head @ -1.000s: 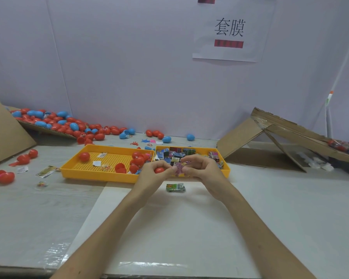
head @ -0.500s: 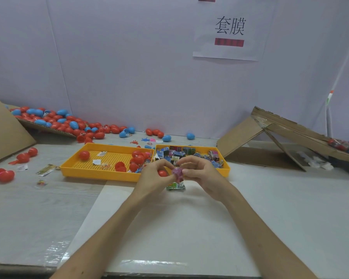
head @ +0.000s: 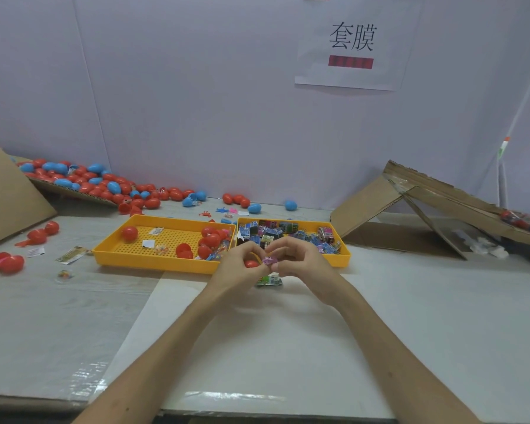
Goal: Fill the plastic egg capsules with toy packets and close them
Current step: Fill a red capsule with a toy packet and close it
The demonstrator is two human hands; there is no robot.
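Note:
My left hand (head: 236, 269) grips a red egg capsule (head: 250, 264), mostly hidden by the fingers. My right hand (head: 300, 261) pinches a small purple toy packet (head: 269, 260) right against the capsule's opening. Both hands hover just in front of the two yellow trays. The left yellow tray (head: 153, 258) holds a few red capsule halves (head: 210, 240) and paper scraps. The right yellow tray (head: 343, 258) is full of colourful toy packets (head: 276, 234). A green packet (head: 269, 280) lies on the table under my hands.
A heap of red and blue eggs (head: 86, 182) spills off cardboard at the back left. Loose red eggs (head: 5, 263) lie far left. A folded cardboard ramp (head: 416, 203) stands at the right. A white sheet (head: 272, 347) covers the near table.
My hands have dropped slightly toward me, off the tray's front edge, while the right fingers keep working the purple packet against the red capsule.

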